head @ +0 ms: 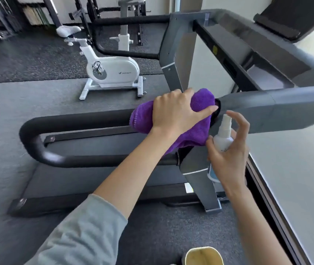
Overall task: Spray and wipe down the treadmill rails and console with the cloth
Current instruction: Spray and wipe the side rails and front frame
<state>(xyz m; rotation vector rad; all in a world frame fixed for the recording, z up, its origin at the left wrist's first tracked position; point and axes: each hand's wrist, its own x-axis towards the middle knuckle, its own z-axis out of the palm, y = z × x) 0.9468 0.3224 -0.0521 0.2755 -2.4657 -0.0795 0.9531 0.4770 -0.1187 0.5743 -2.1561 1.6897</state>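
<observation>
A purple cloth (pixel 200 131) is draped over the treadmill's near black foam rail (pixel 75 119), right where the rail meets the grey arm (pixel 257 109). My left hand (pixel 175 111) grips the cloth around the rail, thumb reaching toward the joint. Just to the right, my right hand (pixel 228 152) holds a small white spray bottle (pixel 223 136) upright, nozzle up, with the index finger lifted beside the pump. The console (pixel 278 22) sits at the top right, tilted and dark. The far rail (pixel 129 21) runs across the back.
The treadmill deck (pixel 95 178) lies below the rail on dark rubber flooring. A white exercise bike (pixel 112 71) stands behind the treadmill, with racks further back. A wall and dark baseboard (pixel 278 207) run along the right side.
</observation>
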